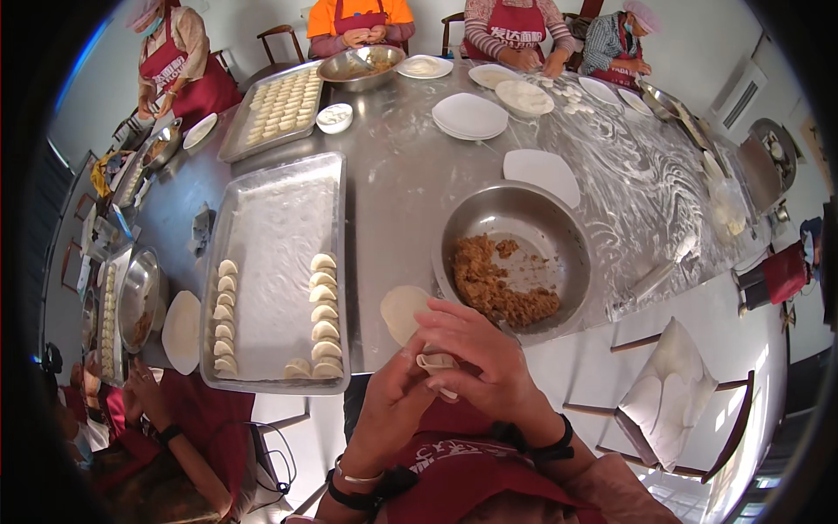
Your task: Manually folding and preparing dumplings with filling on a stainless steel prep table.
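Between my two hands, just off the table's near edge, is a pale dumpling point(439, 360), its dough folded over. My left hand point(400, 375) grips it from the left, fingers curled. My right hand point(484, 349) closes around it from the other side, its fingers covering much of the dough. Beyond my hands a round dough wrapper point(403, 312) lies flat on the table. Right of it stands a steel bowl point(572, 253) with brown minced filling point(489, 279). To the left, a floured metal tray point(275, 262) carries rows of dumplings point(325, 310) along both sides.
A second tray point(229, 144) full of dumplings sits farther back, beside a small white bowl point(334, 118). White plates point(541, 175) and flour lie on the steel table point(393, 192). Several people in red aprons work around it. A cushioned chair point(668, 393) stands at the right.
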The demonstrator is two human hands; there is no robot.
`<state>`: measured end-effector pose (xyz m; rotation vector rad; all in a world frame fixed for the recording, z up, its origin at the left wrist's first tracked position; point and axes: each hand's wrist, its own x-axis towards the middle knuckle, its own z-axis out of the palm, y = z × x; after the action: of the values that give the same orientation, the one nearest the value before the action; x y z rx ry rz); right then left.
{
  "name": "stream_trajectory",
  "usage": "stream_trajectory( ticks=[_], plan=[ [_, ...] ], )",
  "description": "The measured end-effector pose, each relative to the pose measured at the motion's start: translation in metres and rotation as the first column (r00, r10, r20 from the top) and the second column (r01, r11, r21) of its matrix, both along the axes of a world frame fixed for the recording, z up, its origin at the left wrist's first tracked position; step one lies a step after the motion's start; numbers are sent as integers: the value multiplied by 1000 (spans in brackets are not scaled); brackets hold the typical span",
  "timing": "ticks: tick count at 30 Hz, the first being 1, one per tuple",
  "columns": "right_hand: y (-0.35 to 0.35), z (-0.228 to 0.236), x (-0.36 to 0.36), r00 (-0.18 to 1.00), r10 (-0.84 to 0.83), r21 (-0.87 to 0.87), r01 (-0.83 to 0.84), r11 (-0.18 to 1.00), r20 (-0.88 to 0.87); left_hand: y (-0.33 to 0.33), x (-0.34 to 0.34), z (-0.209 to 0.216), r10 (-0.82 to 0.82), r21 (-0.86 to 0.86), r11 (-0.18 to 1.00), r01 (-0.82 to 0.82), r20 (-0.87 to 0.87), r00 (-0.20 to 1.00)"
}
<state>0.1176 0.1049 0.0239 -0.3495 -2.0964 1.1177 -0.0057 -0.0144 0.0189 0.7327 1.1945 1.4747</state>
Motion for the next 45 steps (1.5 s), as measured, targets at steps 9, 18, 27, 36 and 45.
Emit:
stream_trajectory(
  ticks=[9, 18, 27, 36, 45],
  plan=[
    [1, -5, 1, 981, 178, -220, -189, 957, -73, -4, -1, 9, -52, -49, 997, 52, -6, 999],
    [-5, -12, -2, 981, 125, -161, -149, 976, -149, -6, 5, -2, 40, 21, 999, -41, 52, 998],
    [-6, -24, -5, 987, 78, -86, -91, 992, -141, -1, 9, -2, 111, 118, 986, -115, 38, 993],
    [-13, -14, -14, 987, -121, -103, 110, 989, -108, 4, 4, -2, -16, 225, 964, -145, 590, 807],
    [-6, -15, -13, 998, -66, 93, 67, 993, -21, 2, 5, -11, 90, 53, 988, -147, 575, 813]
  ],
)
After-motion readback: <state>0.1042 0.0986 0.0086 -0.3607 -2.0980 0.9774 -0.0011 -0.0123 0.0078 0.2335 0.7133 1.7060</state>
